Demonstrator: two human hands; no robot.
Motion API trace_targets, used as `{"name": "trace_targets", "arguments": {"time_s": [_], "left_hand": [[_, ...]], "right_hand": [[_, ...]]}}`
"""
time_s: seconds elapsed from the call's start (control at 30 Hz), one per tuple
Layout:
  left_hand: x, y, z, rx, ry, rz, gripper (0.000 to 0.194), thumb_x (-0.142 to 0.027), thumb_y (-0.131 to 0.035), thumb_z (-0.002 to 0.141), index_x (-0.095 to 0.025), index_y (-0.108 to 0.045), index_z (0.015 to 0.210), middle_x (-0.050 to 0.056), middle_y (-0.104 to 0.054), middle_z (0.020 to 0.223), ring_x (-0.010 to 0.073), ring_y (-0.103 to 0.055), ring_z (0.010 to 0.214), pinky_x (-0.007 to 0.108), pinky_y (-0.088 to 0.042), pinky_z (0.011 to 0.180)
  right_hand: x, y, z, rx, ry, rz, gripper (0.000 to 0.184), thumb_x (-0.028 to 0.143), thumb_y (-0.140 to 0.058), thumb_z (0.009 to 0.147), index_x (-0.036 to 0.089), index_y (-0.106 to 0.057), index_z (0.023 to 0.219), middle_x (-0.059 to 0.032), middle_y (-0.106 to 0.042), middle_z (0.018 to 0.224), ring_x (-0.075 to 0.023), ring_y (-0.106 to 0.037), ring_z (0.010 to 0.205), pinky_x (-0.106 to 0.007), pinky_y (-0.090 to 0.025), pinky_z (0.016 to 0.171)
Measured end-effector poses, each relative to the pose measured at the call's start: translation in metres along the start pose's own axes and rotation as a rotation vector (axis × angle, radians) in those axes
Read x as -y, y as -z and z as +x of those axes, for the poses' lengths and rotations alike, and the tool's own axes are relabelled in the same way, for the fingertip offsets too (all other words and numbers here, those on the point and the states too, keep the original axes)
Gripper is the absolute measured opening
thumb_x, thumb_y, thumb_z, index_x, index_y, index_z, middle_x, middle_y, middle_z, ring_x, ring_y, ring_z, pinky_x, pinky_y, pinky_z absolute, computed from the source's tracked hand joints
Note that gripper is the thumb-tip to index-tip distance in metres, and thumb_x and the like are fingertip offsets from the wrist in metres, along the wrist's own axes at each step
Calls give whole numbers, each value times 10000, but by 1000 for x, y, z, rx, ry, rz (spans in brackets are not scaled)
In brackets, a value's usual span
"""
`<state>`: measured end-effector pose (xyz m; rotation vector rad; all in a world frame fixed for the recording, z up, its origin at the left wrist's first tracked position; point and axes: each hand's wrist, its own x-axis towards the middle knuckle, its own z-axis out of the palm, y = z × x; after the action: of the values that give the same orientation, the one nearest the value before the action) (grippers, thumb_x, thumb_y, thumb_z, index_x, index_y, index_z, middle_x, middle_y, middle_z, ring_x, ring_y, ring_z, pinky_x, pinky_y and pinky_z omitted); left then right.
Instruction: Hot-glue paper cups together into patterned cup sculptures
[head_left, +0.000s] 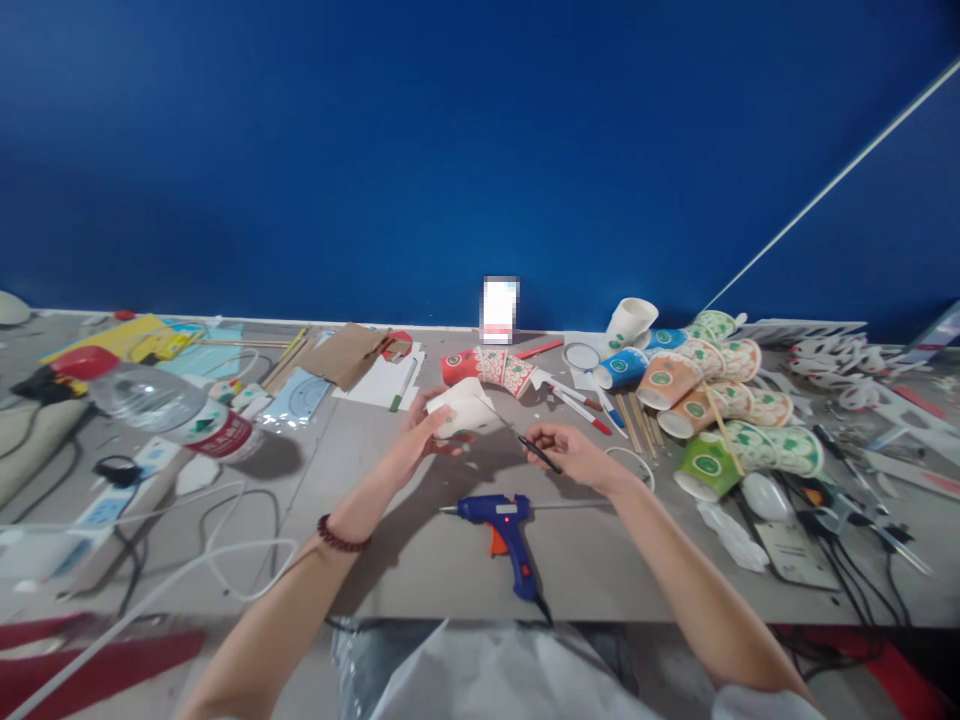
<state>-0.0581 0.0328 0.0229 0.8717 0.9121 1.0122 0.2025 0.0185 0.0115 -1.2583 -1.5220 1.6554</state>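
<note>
My left hand (420, 430) is closed round a white paper cup (463, 408), held on its side above the grey table (600, 560). My right hand (571, 452) grips a thin black-handled tool (525, 438), perhaps small scissors or a craft knife, whose tip points at the cup's edge. A blue hot glue gun (504, 522) with an orange trigger lies on the table just below both hands, nozzle to the left.
A pile of patterned paper cups (712, 400) lies at the right, pens and sticks (592, 405) beside it. At the left are a plastic water bottle (176, 415), a power strip (112, 490) and white cables (225, 560). Cardboard (349, 352) lies at the back.
</note>
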Motion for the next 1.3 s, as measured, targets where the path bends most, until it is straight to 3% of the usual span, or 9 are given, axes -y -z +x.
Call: {"name": "trace_targets", "arguments": {"time_s": [0.47, 0.63, 0.77, 0.87, 0.93, 1.03, 1.17, 1.3], "left_hand": [[-2, -2, -1, -27, -3, 5, 591, -405, -749, 759, -233, -466, 1249, 68, -696, 1030, 207, -733, 703, 262, -590, 529], [0, -2, -1, -55, -26, 116, 582, -469, -697, 772, -239, -452, 1248, 62, -654, 1030, 182, -695, 690, 253, -559, 476], [7, 6, 5, -180, -242, 338, 547, -483, -668, 771, -235, -483, 1223, 64, -586, 1042, 181, -639, 797, 217, -509, 450], [8, 13, 7, -215, -494, 535, 473, -436, -644, 809, -227, -509, 1211, 84, -587, 1111, 204, -606, 983, 281, -559, 685], [5, 14, 6, -215, -675, 684, 367, -380, -624, 847, -223, -560, 1172, 87, -594, 1155, 214, -566, 1098, 349, -518, 891], [1, 12, 3, -178, -853, 829, 216, -307, -590, 889, -218, -628, 1083, 78, -601, 1136, 208, -564, 1113, 378, -469, 973], [2, 8, 1, -143, -919, 936, 160, -251, -585, 896, -216, -660, 1033, 74, -600, 1134, 194, -594, 1074, 369, -480, 963], [10, 6, 3, -123, -901, 1011, 104, -221, -603, 874, -215, -685, 937, 71, -618, 1111, 195, -607, 1051, 368, -488, 953]], "right_hand": [[-3, -1, 2, -34, -4, -4, 361, 481, -786, 655, 178, -638, 783, 12, -633, 647, -109, -531, 595, -255, -402, 599], [-3, -2, 2, -41, 7, -18, 367, 494, -775, 659, 180, -627, 778, 7, -634, 649, -114, -537, 596, -255, -398, 589], [-1, -2, 1, -44, 5, -12, 368, 486, -789, 645, 182, -617, 762, 14, -624, 628, -118, -543, 592, -257, -411, 594], [-2, -1, 2, -17, 24, -35, 359, 494, -761, 676, 181, -614, 770, -1, -640, 653, -125, -555, 613, -259, -414, 606], [-4, -1, 2, -3, 31, -75, 338, 487, -734, 707, 182, -616, 793, -8, -646, 674, -132, -561, 629, -260, -411, 611], [-6, -2, 1, 1, 41, -184, 270, 445, -679, 766, 188, -624, 826, 4, -630, 672, -133, -553, 633, -259, -401, 616], [-2, -7, -2, -37, 66, -366, 196, 392, -636, 791, 200, -625, 825, 39, -574, 637, -115, -486, 582, -246, -356, 573], [3, -13, -4, -71, 96, -499, 153, 357, -623, 793, 209, -635, 828, 50, -587, 643, -105, -464, 564, -245, -331, 571]]}}
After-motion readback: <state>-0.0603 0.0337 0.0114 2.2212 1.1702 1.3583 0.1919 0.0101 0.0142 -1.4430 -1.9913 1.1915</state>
